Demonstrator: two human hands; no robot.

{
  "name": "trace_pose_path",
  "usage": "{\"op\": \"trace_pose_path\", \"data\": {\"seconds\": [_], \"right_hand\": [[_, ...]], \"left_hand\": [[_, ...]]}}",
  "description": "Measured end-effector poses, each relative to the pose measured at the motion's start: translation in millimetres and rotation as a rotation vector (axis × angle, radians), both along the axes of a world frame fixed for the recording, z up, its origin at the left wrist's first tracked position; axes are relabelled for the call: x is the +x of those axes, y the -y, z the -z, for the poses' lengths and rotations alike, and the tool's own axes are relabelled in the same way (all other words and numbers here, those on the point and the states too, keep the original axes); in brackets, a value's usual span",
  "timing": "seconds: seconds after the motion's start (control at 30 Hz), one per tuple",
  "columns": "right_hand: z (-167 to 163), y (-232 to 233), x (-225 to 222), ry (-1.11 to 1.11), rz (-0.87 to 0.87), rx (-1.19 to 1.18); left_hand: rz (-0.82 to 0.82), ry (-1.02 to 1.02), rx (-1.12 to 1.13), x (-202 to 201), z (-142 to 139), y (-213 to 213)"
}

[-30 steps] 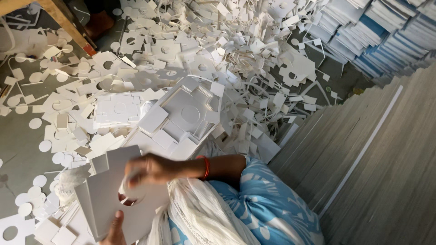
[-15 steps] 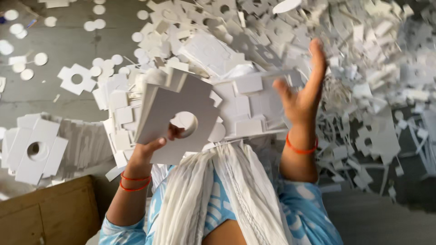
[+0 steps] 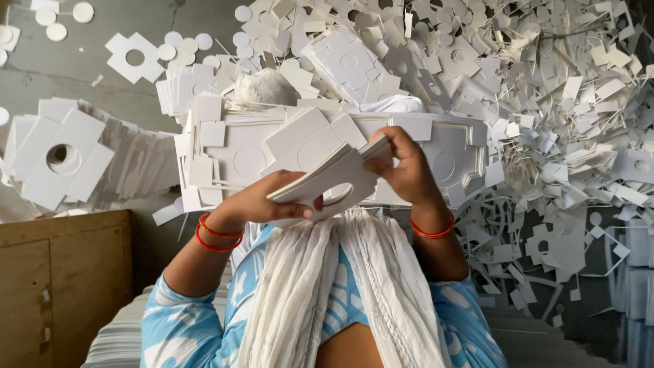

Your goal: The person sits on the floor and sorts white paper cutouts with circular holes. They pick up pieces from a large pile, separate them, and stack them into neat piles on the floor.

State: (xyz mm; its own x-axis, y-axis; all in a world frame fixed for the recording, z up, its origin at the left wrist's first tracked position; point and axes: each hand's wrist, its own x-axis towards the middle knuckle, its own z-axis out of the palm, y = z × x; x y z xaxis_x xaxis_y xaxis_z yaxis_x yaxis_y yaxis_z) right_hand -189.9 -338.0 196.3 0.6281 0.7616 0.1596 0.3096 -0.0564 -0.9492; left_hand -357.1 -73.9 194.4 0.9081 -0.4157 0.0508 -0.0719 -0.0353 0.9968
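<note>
Right at the middle of the floor, above a lap draped in white cloth [image 3: 340, 286], both hands are on one thin bundle of white card sheets [image 3: 327, 180] with a round hole punched through. Left hand [image 3: 262, 201] has a narrow grip, thumb pressed along the lower edge. Right hand [image 3: 405, 167] is pinched on the upper corner, fingers curled over the top sheets. Red bangles [image 3: 218, 235] sit on both wrists.

What could go wrong, I'd guess: the bundle is bowed and only held at two spots, so the sheets could fan out and slide into the loose scrap heap [image 3: 545, 102] toward the floor's far right side, where they'd be hard to tell apart from the offcuts. The bend could also crease the card around the hole.

Packages and signs: nothing printed that I can make out. A neat stack of cross-shaped cards [image 3: 61, 160] with holes lies at the left edge of the floor, small round cutouts [image 3: 65, 20] lie scattered in the far left corner, and a plain wooden box [image 3: 65, 286] sits near left.
</note>
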Motion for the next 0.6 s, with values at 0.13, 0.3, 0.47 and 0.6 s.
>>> {"op": "trace_pose_path", "data": {"seconds": [0.13, 0.3, 0.47, 0.6], "right_hand": [[23.0, 75.6, 31.6, -0.228, 0.203, 0.297], [63.0, 167.0, 81.2, -0.317, 0.407, 0.312], [115.5, 142.5, 100.6, 0.104, 0.692, -0.669], [92.5, 106.6, 86.6, 0.527, 0.787, -0.809]], "left_hand": [[-0.469, 0.234, -0.094, -4.9, 20.2, -2.6], [-0.966, -0.023, 0.327, -20.0, 69.1, -26.6], [-0.953, 0.109, 0.641, -17.9, 107.4, -17.2], [-0.982, 0.13, 0.677, -7.9, 113.4, -18.3]]}}
